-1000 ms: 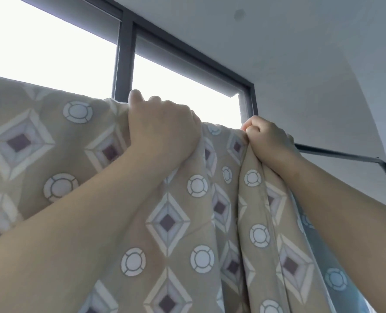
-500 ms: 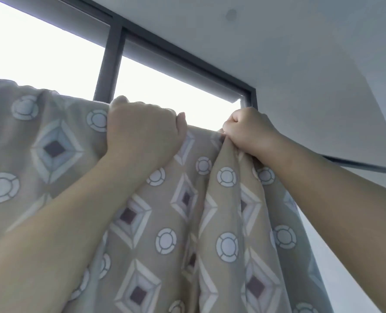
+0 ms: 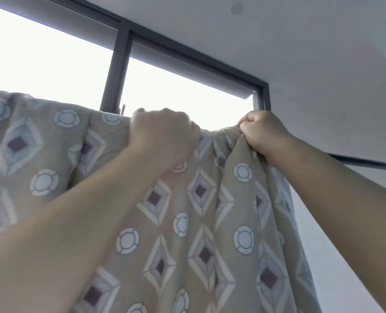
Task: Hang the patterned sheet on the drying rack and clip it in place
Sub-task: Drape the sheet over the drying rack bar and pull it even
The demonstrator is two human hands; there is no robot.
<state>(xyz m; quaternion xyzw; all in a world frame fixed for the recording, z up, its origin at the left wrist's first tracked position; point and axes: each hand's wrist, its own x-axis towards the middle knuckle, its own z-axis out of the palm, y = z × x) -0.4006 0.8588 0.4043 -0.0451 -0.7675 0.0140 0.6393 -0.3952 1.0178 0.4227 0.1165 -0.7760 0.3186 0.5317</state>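
Observation:
The patterned sheet (image 3: 201, 222), beige with diamonds and circles, hangs over a high bar and fills the lower left and middle of the view. My left hand (image 3: 162, 136) grips the sheet's top fold with curled fingers. To the right, my right hand (image 3: 262, 134) pinches a bunched part of the top edge in a fist. The black bar of the drying rack (image 3: 368, 163) shows bare to the right of my right wrist; under the sheet it is hidden. No clip is in view.
A window with a dark frame (image 3: 116, 71) stands behind the sheet, very bright. The white ceiling and wall (image 3: 323, 64) fill the upper right.
My two hands have moved apart along the top edge, and the sheet between them lies wider and less bunched. The camera has tilted, so more window shows.

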